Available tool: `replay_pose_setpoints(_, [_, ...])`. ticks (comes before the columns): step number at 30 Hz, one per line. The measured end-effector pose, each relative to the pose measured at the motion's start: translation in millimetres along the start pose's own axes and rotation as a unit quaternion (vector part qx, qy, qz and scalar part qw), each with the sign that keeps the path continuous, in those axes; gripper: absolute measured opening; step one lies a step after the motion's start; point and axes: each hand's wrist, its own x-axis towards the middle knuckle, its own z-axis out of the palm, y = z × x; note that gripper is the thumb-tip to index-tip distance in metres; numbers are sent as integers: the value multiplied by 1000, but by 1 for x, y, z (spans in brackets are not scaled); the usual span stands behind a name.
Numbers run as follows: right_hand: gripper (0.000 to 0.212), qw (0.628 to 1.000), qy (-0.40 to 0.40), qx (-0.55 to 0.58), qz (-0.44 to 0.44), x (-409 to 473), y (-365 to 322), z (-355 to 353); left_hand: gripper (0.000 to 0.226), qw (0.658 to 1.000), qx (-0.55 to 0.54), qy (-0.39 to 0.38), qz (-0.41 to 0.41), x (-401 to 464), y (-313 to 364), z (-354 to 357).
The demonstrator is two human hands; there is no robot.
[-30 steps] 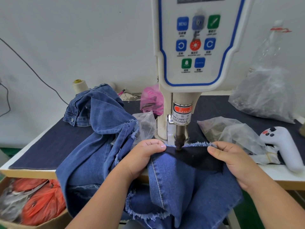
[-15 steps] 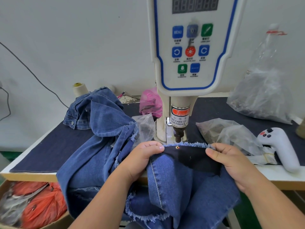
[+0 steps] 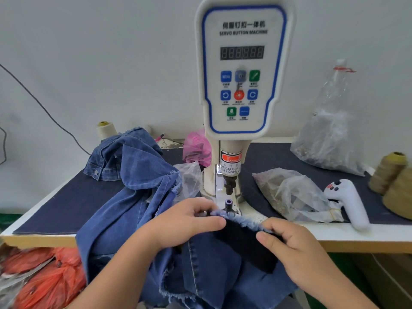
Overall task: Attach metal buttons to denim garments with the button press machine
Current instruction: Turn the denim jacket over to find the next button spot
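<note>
**Both hands pinch the frayed denim edge below the press**

Pinching with curled fingers, the left hand (image 3: 187,221) and right hand (image 3: 296,248) each hold the denim garment (image 3: 214,270) by its frayed hem, just in front of the button press machine (image 3: 242,70). The lower die (image 3: 229,202) stands bare beside the cloth. Denim looks soft and floppy, probably easiest controlled close to the edge, stretched taut. More denim lies heaped on the worktop (image 3: 55,210).

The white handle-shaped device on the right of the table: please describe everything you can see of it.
The white device looks like smooth plastic, with a rounded head and a long handle. Its head carries one black and two red buttons. It lies flat near the front edge of the table, its head resting against a clear plastic bag. No hand touches it.
</note>
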Motion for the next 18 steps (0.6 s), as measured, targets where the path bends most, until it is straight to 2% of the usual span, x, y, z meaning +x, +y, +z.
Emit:
replay_pose_setpoints(2, [20,1000,4,-28,-13,-4,-10,1,37,998,55,6,16,-5,8,3])
replay_pose_setpoints(4, [23,999,5,-40,-11,-5,-17,3,14,992,119,4,30,-9,14,4])
replay_pose_setpoints(6, [26,999,-5,-53,13,-5,-18,4,5,984,179,-7,26,-10,14,1])
replay_pose_setpoints(9, [22,993,-35,-95,68,-4,-10,6,3,980,196,-36,-7,-12,8,-8])
replay_pose_setpoints(12, [15,986,-60,-102,121,2,-4,8,17,979,193,-54,-37,-8,0,-18])
replay_pose_setpoints(15, [20,982,-74,-89,148,9,-2,7,16,981,185,-12,-51,8,0,-35])
replay_pose_setpoints(18, [18,981,-67,-60,172,15,4,2,23,979,181,77,-48,43,3,-55])
